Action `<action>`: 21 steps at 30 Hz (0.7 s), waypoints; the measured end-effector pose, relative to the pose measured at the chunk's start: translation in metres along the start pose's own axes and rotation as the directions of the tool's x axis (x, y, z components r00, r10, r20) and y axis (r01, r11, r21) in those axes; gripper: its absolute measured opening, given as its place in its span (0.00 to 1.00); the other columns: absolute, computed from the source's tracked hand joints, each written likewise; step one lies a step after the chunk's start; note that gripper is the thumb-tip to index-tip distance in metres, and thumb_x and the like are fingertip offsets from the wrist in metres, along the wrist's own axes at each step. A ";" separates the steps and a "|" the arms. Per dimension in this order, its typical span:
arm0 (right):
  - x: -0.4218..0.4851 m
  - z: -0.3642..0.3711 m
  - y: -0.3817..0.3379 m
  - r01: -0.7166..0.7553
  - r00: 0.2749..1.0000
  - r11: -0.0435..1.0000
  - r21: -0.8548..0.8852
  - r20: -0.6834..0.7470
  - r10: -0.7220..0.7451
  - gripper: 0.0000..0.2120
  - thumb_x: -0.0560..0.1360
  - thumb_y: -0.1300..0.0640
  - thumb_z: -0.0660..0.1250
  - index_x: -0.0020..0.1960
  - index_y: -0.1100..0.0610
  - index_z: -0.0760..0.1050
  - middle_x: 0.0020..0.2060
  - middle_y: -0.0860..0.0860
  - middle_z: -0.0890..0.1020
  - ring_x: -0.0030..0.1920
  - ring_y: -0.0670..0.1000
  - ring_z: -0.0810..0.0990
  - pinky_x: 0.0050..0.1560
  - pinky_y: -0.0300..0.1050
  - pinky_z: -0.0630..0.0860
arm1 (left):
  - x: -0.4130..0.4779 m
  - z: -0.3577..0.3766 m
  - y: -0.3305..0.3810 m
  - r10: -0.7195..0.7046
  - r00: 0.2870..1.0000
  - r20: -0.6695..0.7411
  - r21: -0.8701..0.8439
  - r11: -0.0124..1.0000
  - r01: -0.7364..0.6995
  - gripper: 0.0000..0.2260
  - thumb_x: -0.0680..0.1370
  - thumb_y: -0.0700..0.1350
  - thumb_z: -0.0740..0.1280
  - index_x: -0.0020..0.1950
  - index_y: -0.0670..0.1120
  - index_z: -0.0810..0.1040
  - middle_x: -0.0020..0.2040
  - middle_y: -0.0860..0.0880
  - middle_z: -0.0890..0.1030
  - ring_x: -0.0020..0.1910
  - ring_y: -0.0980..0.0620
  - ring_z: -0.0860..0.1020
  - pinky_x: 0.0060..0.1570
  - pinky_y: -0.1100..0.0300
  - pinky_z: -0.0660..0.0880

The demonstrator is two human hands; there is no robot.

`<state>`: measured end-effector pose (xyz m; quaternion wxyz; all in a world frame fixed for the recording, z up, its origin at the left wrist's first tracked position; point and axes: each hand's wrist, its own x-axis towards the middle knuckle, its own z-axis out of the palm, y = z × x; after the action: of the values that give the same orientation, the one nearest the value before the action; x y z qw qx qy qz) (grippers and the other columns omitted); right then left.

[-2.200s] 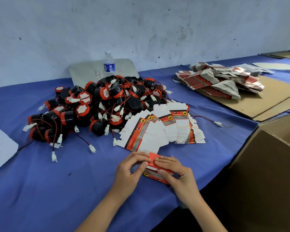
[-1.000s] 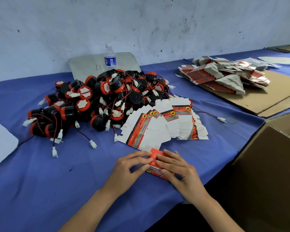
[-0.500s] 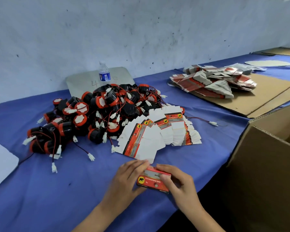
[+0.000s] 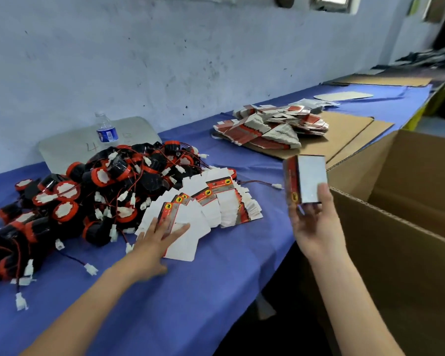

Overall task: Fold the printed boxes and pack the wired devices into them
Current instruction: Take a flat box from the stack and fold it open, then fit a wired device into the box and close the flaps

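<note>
Right hand (image 4: pixel 315 227) grip holds folded red-and-white printed box (image 4: pixel 305 179) upright beside big brown cardboard carton (image 4: pixel 385 253), w/ left hand (image 4: pixel 156 240) flat, fingers spread, on fanned flat box blanks (image 4: pixel 203 209).

Folded box (image 4: pixel 305 181): one
Water bottle (image 4: pixel 105 130): one
Large cartons (image 4: pixel 385 255): one
Flat-box piles: two (image 4: pixel 211 201) (image 4: pixel 267 129)
Wired devices (image 4: pixel 93 191): too many to count

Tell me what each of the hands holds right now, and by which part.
The right hand grips the folded printed box by its lower end, held upright. The left hand holds nothing; its straight fingers rest on the fanned flat box blanks.
</note>
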<state>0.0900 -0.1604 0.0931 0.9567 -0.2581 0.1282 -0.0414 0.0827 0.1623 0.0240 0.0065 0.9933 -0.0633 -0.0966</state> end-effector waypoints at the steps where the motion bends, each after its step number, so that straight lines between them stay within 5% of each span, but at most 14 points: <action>1: 0.006 0.004 -0.014 0.009 1.000 0.989 0.146 -0.011 -0.007 0.17 0.74 0.49 0.69 0.56 0.60 0.76 0.52 0.54 0.83 0.47 0.50 0.83 0.32 0.38 0.79 | 0.005 -0.003 -0.001 0.017 0.999 0.028 0.031 0.999 -0.018 0.49 0.72 0.38 0.65 0.73 0.66 0.32 0.77 0.53 0.29 0.77 0.42 0.35 0.72 0.41 0.58; 5: 0.022 0.015 -0.043 -0.016 0.999 0.868 0.496 0.043 -0.006 0.33 0.72 0.39 0.68 0.61 0.66 0.69 0.59 0.64 0.79 0.54 0.58 0.83 0.41 0.41 0.82 | 0.015 -0.007 -0.001 0.062 0.990 0.128 0.001 0.998 -0.062 0.44 0.72 0.39 0.65 0.74 0.72 0.45 0.77 0.55 0.30 0.77 0.44 0.34 0.68 0.37 0.62; 8: 0.023 0.018 -0.030 -0.157 0.982 0.897 0.414 0.157 0.100 0.43 0.68 0.34 0.67 0.64 0.70 0.66 0.59 0.67 0.78 0.54 0.59 0.83 0.44 0.44 0.83 | 0.021 -0.008 -0.001 0.080 0.994 0.073 -0.126 0.990 -0.070 0.32 0.73 0.45 0.69 0.71 0.67 0.61 0.79 0.54 0.37 0.78 0.45 0.37 0.69 0.37 0.60; 11: 0.017 0.016 0.009 -0.252 0.962 0.925 0.283 0.173 0.209 0.41 0.70 0.36 0.66 0.67 0.70 0.67 0.57 0.66 0.80 0.52 0.61 0.83 0.43 0.48 0.83 | 0.020 -0.007 -0.004 0.118 0.992 -0.049 -0.159 0.979 -0.124 0.22 0.73 0.48 0.72 0.64 0.60 0.70 0.80 0.51 0.44 0.78 0.48 0.46 0.71 0.47 0.61; 13: 0.009 0.012 0.042 -0.310 0.948 0.936 0.170 0.137 0.289 0.37 0.72 0.39 0.67 0.66 0.69 0.69 0.52 0.64 0.82 0.51 0.61 0.83 0.45 0.50 0.83 | 0.017 -0.005 -0.009 0.098 0.985 -0.144 -0.197 0.972 -0.125 0.28 0.70 0.53 0.75 0.68 0.59 0.70 0.80 0.50 0.48 0.77 0.50 0.52 0.71 0.53 0.61; 16: -0.009 -0.003 0.098 -0.452 0.883 0.891 -0.054 0.114 0.455 0.32 0.69 0.43 0.69 0.62 0.66 0.74 0.50 0.62 0.83 0.54 0.60 0.82 0.49 0.50 0.82 | 0.012 -0.001 -0.016 -0.116 0.979 -0.167 -0.223 0.972 0.077 0.43 0.68 0.61 0.75 0.77 0.61 0.55 0.80 0.47 0.50 0.77 0.47 0.53 0.72 0.46 0.58; 21: -0.021 -0.025 0.150 -0.496 0.830 0.785 -0.372 0.061 0.554 0.18 0.79 0.56 0.63 0.67 0.61 0.70 0.58 0.58 0.80 0.60 0.54 0.78 0.62 0.46 0.73 | 0.006 0.011 -0.013 -0.265 0.940 -0.215 -0.481 0.867 0.134 0.46 0.69 0.51 0.77 0.79 0.52 0.53 0.74 0.45 0.62 0.72 0.45 0.63 0.68 0.53 0.63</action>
<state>0.0648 -0.0399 0.0009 0.8778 -0.3759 0.1198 0.2717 0.0878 0.1744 0.0115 0.2396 0.9681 0.0668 0.0290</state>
